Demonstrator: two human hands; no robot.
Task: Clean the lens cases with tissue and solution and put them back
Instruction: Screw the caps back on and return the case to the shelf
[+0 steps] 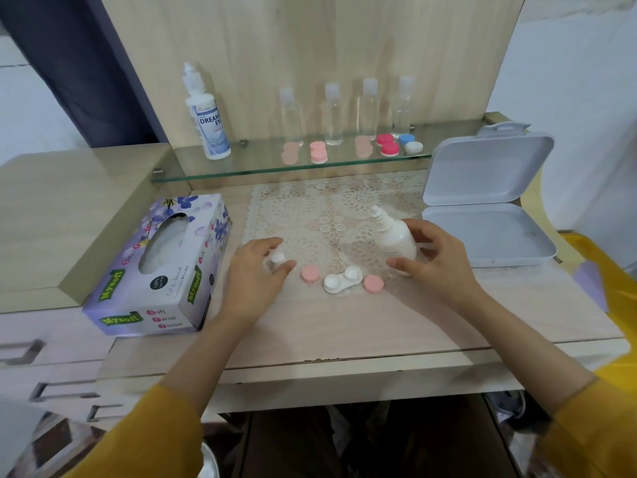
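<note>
pink caps (309,274), white lens case (342,279)

The tissue box (155,267) sits on the left of the desk (344,332), the lace mat (331,208) is in the middle, and the hinged box (482,219) lies open just right of the mat. At the mat's front edge is the opened lens case (343,279) with the left lid (309,274) and right lid (374,283) beside it; the left hand (255,270) holds a small cap (277,258) just left of those, and the right hand (434,260) holds the nozzle bottle (396,236) over the mat's right side. Behind all that, the glass shelf (241,169) carries the solution bottle (206,115) at its left end, a row of small bottles (332,113) to the right, and closed lens cases (387,144) in front of them.
</note>
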